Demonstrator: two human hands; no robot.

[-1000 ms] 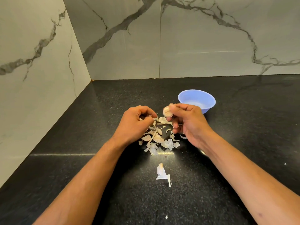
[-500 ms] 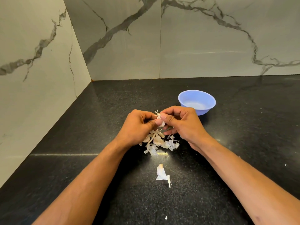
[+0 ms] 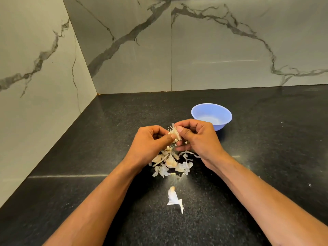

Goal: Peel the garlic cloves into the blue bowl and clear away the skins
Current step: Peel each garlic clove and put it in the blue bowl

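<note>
My left hand and my right hand meet above the black counter and pinch one garlic clove between thumbs and fingertips; thin wisps of skin stick up from its top. Under the hands lies a pile of garlic skins and cloves, with one plump unpeeled clove showing in the middle. The blue bowl stands just behind and to the right of my right hand; I see no cloves in the part of its inside that shows. A lone piece of garlic with loose skin lies nearer to me.
The black speckled counter runs into a corner of grey marble walls at the back and left. Small white flecks lie on the counter to the right.
The hands came together over the pile. A second ago my right hand held the clove alone beside the bowl; now both hands pinch it, slightly nearer to me.
</note>
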